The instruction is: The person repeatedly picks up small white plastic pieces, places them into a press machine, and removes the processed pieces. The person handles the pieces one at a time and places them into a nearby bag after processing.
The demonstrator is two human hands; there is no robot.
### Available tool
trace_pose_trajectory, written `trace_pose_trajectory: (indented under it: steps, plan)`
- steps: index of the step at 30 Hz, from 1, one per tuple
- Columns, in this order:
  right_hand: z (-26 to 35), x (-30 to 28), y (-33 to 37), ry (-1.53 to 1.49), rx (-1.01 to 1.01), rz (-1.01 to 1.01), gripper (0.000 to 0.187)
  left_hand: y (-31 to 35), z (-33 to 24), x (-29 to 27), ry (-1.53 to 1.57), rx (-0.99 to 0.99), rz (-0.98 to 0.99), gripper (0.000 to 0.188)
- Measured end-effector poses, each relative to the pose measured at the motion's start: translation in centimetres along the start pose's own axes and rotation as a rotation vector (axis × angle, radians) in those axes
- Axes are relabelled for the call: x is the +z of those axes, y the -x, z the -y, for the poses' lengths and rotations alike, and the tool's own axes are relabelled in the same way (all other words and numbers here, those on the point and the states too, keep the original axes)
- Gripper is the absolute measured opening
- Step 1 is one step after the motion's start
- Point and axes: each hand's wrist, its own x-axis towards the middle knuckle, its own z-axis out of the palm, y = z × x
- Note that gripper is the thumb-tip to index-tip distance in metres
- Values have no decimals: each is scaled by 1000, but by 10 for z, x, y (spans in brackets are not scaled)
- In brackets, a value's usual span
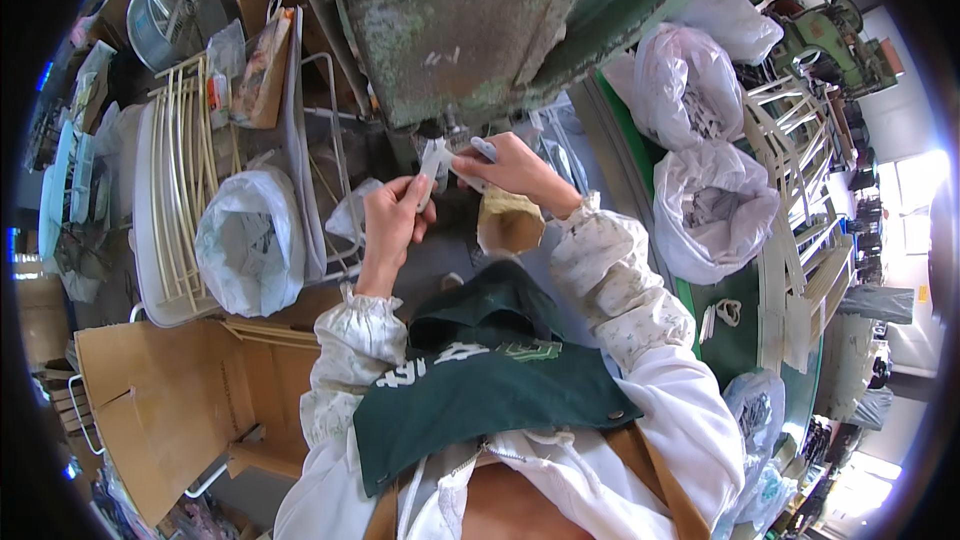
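Thumb and fingers of my left hand [392,215] pinch a pale flat strip [431,170], tilted, upper end toward my other hand; the grip sits low, likely to keep that end free. My right hand [513,166], fingers curled, thumb side in, also pinches something pale, with a greyish tip poking past the knuckles; can't tell whether it's the same piece or a second one. Strip is just below the lower edge of the green machine [450,35], near my chest line, probably so both hands get light and steady elbows.

Patterned sleeve covers [610,265] on both forearms, presumably to keep cuffs clean. Below my right wrist: tan open container [511,224], maybe set close as a drop spot, contents unclear.

Left side: white plastic bag [215,250], mouth rolled open, likely for easy reach; next to it, pale rods [181,195] laid side by side over a white tub, probably to stay sorted. Open cardboard box [160,410] nearer me.

Right side: two bags, upper bag [665,65] and lower bag [745,230], mouths open, pale pieces inside, by the green counter [742,352], seemingly within arm's reach.
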Motion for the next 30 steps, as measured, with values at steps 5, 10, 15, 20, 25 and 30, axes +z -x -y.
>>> trace_pose_trajectory:
  steps: [5, 10, 15, 20, 25, 30]
  plan:
    - [-16, 2, 15, -154, 76, 88, 26, -1, -2, -4, -42, 8, -28, 28]
    - [-14, 5, 17, -321, 76, 95, 27, -1, -6, -3, -29, -12, -51, 26]
    - [-14, 4, 15, -359, 125, 126, 27, -2, -7, -7, -32, -26, -31, 25]
    - [-10, 4, 14, -393, 42, 104, 25, 3, -21, -11, -13, -6, -2, 27]
    - [-1, -9, 38, -546, 113, -15, 22, 4, -29, -13, -4, -26, 199, 36]
    - [-61, -117, 62, -654, 106, -756, 18, 27, -3, -41, 123, -53, 99, 41]
